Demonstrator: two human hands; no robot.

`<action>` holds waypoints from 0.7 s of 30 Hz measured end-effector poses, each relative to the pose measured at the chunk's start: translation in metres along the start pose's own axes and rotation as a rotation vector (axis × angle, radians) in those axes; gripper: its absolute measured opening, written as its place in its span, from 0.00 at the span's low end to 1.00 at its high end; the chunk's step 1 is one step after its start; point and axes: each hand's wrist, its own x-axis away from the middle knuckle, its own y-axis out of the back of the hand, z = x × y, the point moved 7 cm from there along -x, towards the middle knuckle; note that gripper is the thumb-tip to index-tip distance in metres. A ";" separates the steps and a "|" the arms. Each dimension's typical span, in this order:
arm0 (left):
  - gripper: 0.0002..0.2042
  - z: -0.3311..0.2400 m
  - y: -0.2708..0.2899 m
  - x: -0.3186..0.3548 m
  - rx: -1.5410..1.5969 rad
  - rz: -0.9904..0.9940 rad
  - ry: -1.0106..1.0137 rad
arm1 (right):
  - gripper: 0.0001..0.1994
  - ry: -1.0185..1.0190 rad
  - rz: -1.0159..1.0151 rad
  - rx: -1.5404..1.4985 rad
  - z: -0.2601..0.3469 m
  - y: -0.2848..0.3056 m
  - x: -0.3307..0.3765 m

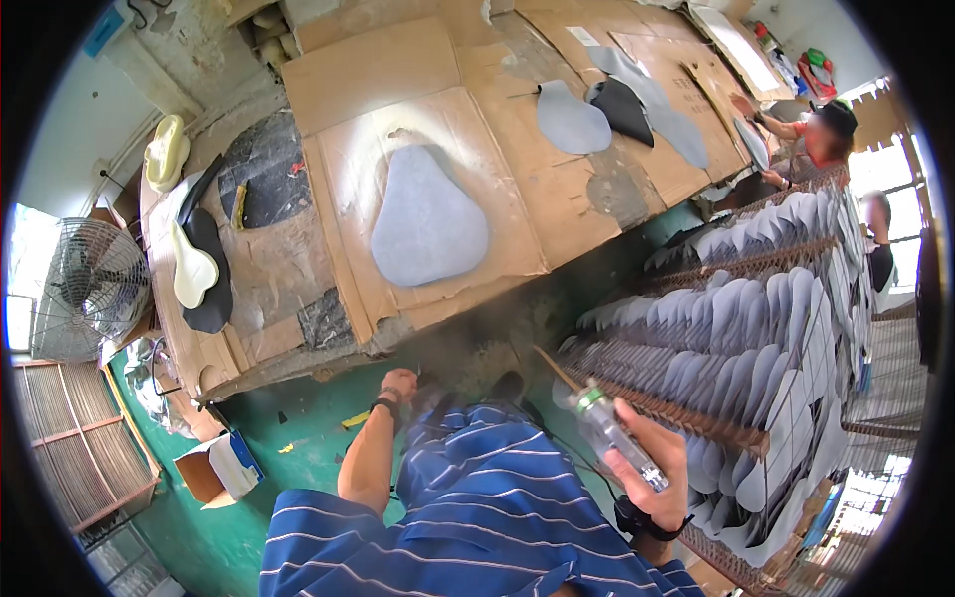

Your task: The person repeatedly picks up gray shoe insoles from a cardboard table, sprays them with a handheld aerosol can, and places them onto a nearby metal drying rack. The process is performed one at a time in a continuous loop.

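In my right hand point(647, 463) is a clear tube-shaped bottle point(619, 438) with a green collar and a pale tip, my fingers wrapped round it. A dark band circles that wrist. My left hand point(400, 384) hangs low beside the bench's front edge, fingers curled in; whatever it may hold is hidden. Ahead of me a grey pear-shaped sheet point(428, 219) lies flat on a cardboard sheet point(507, 234). Whitish residue surrounds its narrow end on the cardboard. Neither hand touches the grey sheet.
Racks of many grey sheets point(736, 318) stand close on my right. More grey pieces point(574, 119) and a black piece point(622, 111) lie farther along the bench. Cream seat-shaped forms point(195, 267) and a fan point(92, 289) are left. A co-worker point(821, 139) works at far right.
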 end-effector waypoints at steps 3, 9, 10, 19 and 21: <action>0.10 -0.011 0.001 0.003 -0.060 -0.010 0.001 | 0.30 -0.036 -0.061 0.026 -0.007 -0.004 0.007; 0.10 -0.021 0.006 0.005 -0.144 0.025 -0.056 | 0.27 -0.119 0.045 -0.074 0.006 -0.024 -0.008; 0.10 -0.029 0.004 0.007 -0.142 0.053 -0.132 | 0.27 -0.138 0.033 -0.064 0.007 -0.024 -0.012; 0.13 -0.215 0.048 0.059 -0.328 -0.601 -0.802 | 0.30 -0.149 -0.067 0.005 -0.001 -0.014 -0.003; 0.12 -0.260 0.058 0.073 -0.259 -0.776 -0.844 | 0.31 -0.113 -0.143 0.026 0.009 -0.018 -0.004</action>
